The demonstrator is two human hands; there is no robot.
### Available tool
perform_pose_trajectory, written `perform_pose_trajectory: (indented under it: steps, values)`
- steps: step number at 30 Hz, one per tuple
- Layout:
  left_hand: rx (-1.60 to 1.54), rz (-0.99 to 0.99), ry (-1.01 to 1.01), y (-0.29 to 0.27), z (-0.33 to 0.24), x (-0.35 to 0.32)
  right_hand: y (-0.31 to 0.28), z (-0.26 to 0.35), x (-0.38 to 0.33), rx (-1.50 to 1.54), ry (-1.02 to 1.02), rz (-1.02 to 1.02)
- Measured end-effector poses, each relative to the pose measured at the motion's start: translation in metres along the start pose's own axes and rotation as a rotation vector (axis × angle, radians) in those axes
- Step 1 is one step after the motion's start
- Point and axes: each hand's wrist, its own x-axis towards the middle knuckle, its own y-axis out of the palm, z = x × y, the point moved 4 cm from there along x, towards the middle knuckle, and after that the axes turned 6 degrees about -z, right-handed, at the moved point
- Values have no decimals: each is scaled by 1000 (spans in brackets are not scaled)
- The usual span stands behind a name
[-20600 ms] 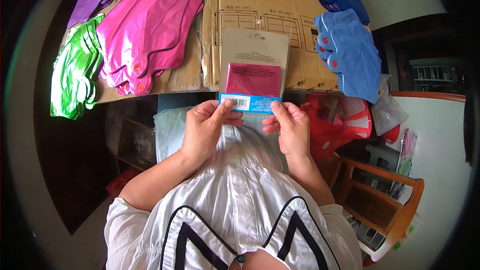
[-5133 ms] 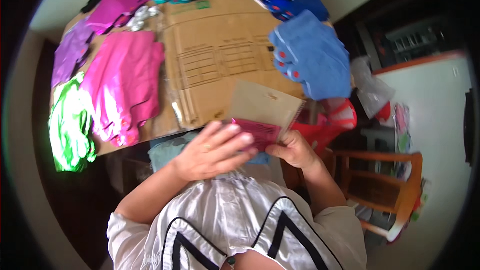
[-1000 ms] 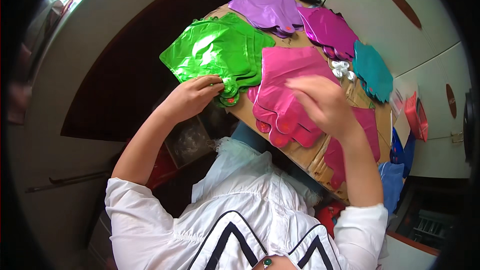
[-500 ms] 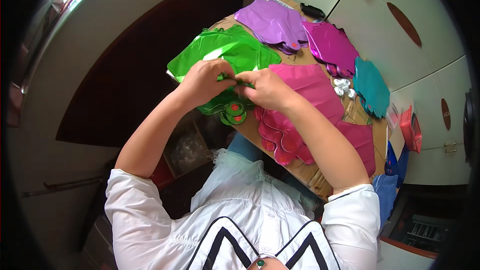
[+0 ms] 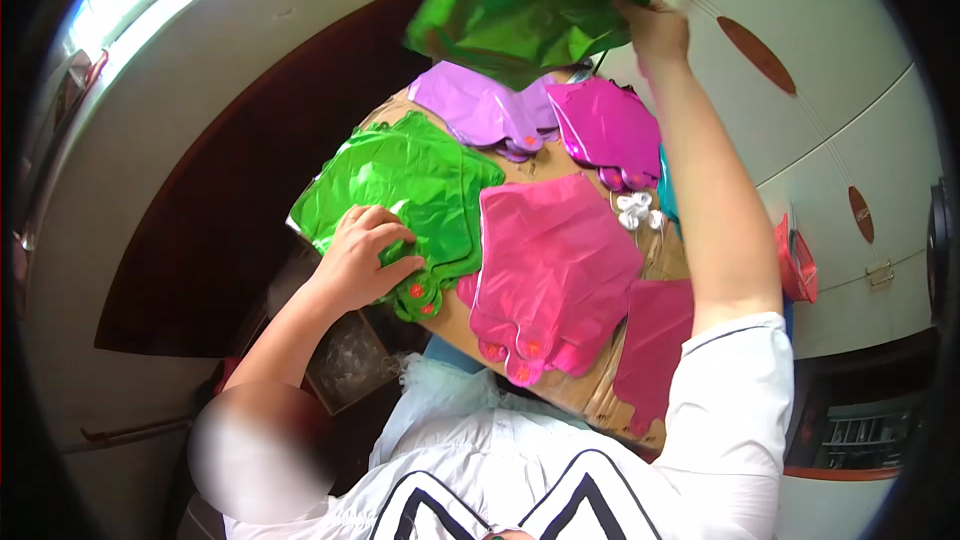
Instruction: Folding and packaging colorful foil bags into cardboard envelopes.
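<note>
Holding one green foil balloon [image 5: 520, 0] aloft at the top centre of the frame, the right hand [image 5: 655, 30] is clenched on its right edge, arm stretched straight up the right side of the picture. Sheet hangs crumpled, spread left from the grip, well above the surface [image 5: 590, 395] and clear of everything on it. Rest of the green foil stack [image 5: 400, 180] lies flat at centre left, long axis running lower right toward its red-dotted tabs at the near edge. Left hand [image 5: 365, 260] rests palm down on the stack's near part, fingers curled over the foil, pressing rather than gripping as far as I can tell. So the lifted sheet is up and right of the stack; left hand is the nearer one to the stack, right hand well apart from it. Just right of the stack: pink foil balloons [image 5: 555, 270], touching or slightly overlapping its edge. Behind them, a purple foil pile [image 5: 475, 110] and a magenta one [image 5: 600, 125], under the raised sheet. White cupboard doors [image 5: 830, 110] upper right.
</note>
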Motion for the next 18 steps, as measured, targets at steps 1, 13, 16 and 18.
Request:
perform_pose_trajectory:
  steps: [1, 13, 16, 18]
  values:
    - [-16, 10, -2, -4, 0, 5, 0, 17, 8, -145, -125, -18]
    - [-16, -28, 537, 96, 8, 184, 45, 78, 16, -306, -764, -240]
    - [58, 19, 517, 109, 17, 193, 56, 61, -2, -379, -875, -207]
    - [103, 4, 546, 112, 20, 191, 63, 30, -40, -303, -956, -4]
